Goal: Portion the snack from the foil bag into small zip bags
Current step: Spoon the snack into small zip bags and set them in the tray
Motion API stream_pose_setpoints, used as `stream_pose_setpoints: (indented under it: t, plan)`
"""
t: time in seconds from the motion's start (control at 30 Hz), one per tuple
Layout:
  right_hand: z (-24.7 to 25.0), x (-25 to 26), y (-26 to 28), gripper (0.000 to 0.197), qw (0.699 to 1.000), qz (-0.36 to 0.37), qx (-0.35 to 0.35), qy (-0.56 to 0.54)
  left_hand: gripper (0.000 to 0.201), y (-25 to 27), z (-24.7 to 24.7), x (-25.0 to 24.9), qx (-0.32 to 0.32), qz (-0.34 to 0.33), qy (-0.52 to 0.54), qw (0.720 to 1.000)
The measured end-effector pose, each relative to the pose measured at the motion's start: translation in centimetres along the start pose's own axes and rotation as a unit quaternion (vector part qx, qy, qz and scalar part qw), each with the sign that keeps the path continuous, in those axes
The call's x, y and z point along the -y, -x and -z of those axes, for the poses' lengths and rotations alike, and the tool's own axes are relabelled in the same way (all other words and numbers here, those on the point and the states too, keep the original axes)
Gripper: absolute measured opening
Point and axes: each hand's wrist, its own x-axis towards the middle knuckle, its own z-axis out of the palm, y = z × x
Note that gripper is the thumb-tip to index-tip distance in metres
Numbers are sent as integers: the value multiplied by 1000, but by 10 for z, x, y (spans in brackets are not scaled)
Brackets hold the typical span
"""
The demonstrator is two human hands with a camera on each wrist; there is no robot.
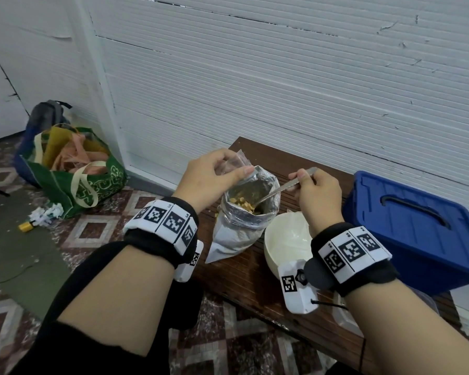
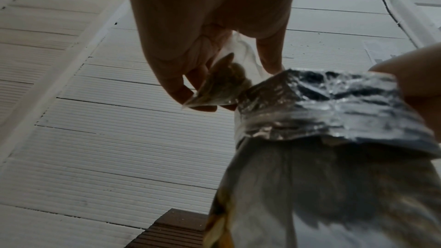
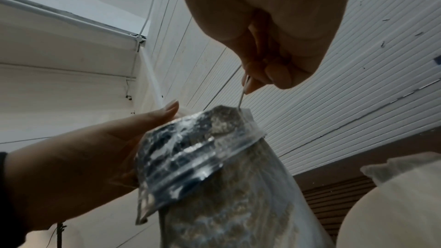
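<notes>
A silver foil bag [image 1: 236,234] stands open on the brown bench [image 1: 244,280], with yellowish snack pieces [image 1: 244,204] inside. My left hand [image 1: 214,174] pinches a small clear zip bag [image 1: 233,163] by the foil bag's far rim; the zip bag [image 2: 222,86] holds some snack. My right hand [image 1: 313,190] grips a metal spoon [image 1: 279,189] whose bowl is down inside the foil bag [image 3: 214,157] among the snack. The spoon's handle [image 3: 242,97] enters over the rim. The foil bag [image 2: 334,120] has its top folded outward.
A white bowl [image 1: 284,244] sits on the bench right of the foil bag. A blue lidded plastic box [image 1: 417,226] stands at the right. A green tote bag [image 1: 73,171] and backpack [image 1: 46,115] lie on the tiled floor left. A white ribbed wall is behind.
</notes>
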Motion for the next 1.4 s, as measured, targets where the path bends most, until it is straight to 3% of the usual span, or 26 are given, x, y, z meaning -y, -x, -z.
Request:
stream_pose_setpoints:
  t: [0.27, 0.4, 0.6, 0.73, 1.03, 1.27, 1.4]
  plan:
    - [11, -4, -18, 30, 996, -61, -45, -50, 42, 1, 2, -1, 10, -2, -2, 1000]
    - [25, 6, -24, 30, 994, -51, -81, -49, 40, 1, 1, -1, 17, 1, -2, 1000]
    - [40, 25, -31, 30, 990, -13, -133, -47, 52, 2, 0, -3, 49, 0, -20, 999]
    - [37, 31, -30, 29, 992, -5, -117, -45, 65, 3, 0, -4, 65, -2, -26, 998]
    - [17, 32, -19, 31, 997, 23, -59, -42, 51, 4, -7, -5, 52, -19, -46, 997]
    - [12, 38, -5, 28, 991, 95, 6, -97, 41, 6, -15, -5, 38, -25, -53, 998]
    - [21, 42, -4, 25, 981, 151, -12, -124, 36, 6, -12, -8, 25, -21, -52, 998]
